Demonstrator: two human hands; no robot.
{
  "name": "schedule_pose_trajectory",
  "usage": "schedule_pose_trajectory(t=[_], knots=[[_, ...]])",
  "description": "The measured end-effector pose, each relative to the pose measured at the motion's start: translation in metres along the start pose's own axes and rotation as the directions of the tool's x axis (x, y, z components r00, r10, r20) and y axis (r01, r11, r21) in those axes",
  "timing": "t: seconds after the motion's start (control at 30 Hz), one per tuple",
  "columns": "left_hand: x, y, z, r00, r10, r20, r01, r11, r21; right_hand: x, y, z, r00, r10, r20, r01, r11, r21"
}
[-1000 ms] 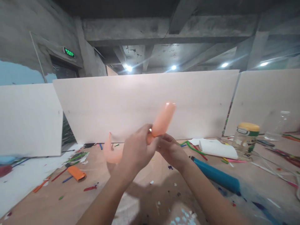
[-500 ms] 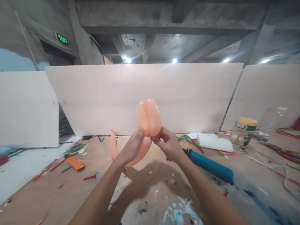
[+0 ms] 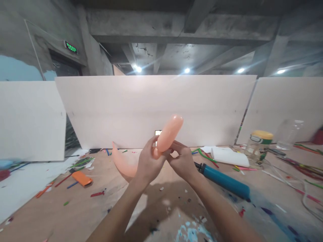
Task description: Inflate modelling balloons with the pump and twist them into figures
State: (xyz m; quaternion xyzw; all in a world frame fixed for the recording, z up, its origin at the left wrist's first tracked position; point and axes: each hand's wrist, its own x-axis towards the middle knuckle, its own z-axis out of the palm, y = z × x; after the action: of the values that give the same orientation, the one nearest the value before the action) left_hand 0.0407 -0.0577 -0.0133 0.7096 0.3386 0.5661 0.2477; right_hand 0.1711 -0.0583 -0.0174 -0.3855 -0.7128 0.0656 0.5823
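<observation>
A peach-coloured long balloon point(image 3: 170, 132) is between my hands at the centre, its upper bubble slanting up to the right. My left hand point(image 3: 150, 161) is closed round it near a small round bulge at the bubble's base. From behind that hand, the uninflated-tipped tail curves out to the left over the table. My right hand point(image 3: 181, 160) pinches at the same joint from the right side, its fingertips partly hidden behind the balloon. Behind the hands shows part of a bright-screened phone point(image 3: 158, 132).
A blue pump point(image 3: 225, 181) lies on the brown-covered table at right, near a white paper roll point(image 3: 230, 157), a yellow-lidded jar point(image 3: 259, 146) and a clear bottle point(image 3: 290, 134). An orange object point(image 3: 82, 178) lies left. White boards point(image 3: 126, 107) stand behind.
The balloon's upper part has turned from upright, with side-by-side bubbles showing, to a single slanted bubble. My left hand has turned and moved right, closer to my right hand. The phone has come into view.
</observation>
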Motion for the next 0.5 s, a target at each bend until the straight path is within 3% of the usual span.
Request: schedule_pose_trajectory(t=[0.17, 0.3, 0.5], knots=[[0.002, -0.003, -0.002, 0.998, -0.052, -0.018, 0.052, 0.999, -0.003, -0.001, -0.004, 0.003, 0.999, 0.035, 0.025, -0.035, 0.999, 0.013], [-0.002, -0.003, -0.002, 0.996, -0.078, -0.035, 0.079, 0.996, 0.036, -0.002, -0.002, 0.004, 0.975, 0.193, 0.11, -0.208, 0.968, 0.139], [-0.002, -0.011, 0.003, 0.997, -0.05, -0.064, 0.044, 0.994, -0.1, -0.003, 0.018, 0.005, 0.879, 0.357, 0.316, -0.475, 0.716, 0.512]])
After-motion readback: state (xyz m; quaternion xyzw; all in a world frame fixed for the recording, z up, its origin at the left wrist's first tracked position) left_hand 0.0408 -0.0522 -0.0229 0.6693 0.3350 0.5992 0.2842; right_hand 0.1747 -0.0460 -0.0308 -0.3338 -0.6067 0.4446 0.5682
